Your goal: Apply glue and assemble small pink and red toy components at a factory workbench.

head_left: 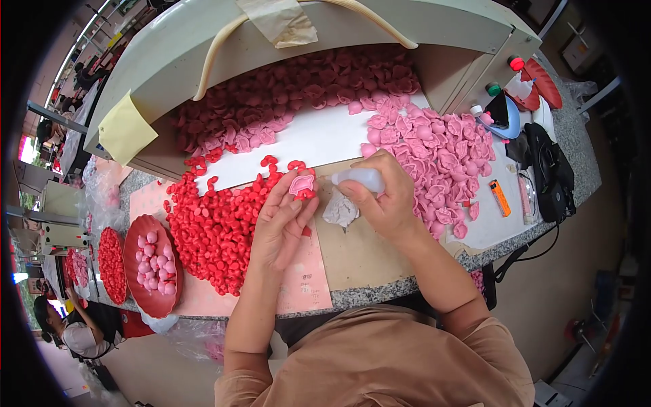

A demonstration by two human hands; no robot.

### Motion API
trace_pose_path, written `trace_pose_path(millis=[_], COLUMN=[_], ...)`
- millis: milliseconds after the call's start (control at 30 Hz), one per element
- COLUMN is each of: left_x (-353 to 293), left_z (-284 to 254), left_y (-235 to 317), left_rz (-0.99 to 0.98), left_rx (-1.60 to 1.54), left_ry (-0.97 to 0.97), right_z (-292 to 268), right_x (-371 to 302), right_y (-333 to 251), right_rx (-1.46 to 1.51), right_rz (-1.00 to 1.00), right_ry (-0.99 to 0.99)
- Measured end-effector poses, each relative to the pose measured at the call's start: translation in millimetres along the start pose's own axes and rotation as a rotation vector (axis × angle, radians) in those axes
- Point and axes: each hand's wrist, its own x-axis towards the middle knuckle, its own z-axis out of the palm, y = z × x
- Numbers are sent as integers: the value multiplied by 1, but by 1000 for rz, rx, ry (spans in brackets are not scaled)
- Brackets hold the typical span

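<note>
In my left hand (281, 220) a small pink shell-like piece (302, 184) is pinched at the fingertips, with a red piece showing just below it. My right hand (390, 193) is wrapped round a translucent white squeeze bottle (363, 178), its narrow tip pointing left toward the pink piece, a small gap apart. Under the bottle a crumpled white tissue (340, 209) lies on the brown board. Left of my left hand spreads a heap of small red curved pieces (217, 230). A pile of pink shell-like pieces (434, 156) lies beyond my right hand.
A large beige box-like housing (461, 27) arches over more pink pieces at the back. At left stand a red scalloped dish (152, 298) of pink balls and another dish of red pieces (112, 264). An orange box (500, 198) and black bag (550, 169) lie right. Another person sits far left.
</note>
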Motion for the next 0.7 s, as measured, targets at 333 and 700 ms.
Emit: trace_pose_path(millis=[333, 700], left_x=[-2, -2], left_z=[3, 2], left_y=[2, 2], left_rz=[-5, -5], left_rx=[0, -2], left_ry=[3, 23], right_z=[1, 2], right_x=[1, 1], right_y=[0, -3], right_rx=[-19, -24], right_rz=[-1, -13], right_ry=[-13, -10])
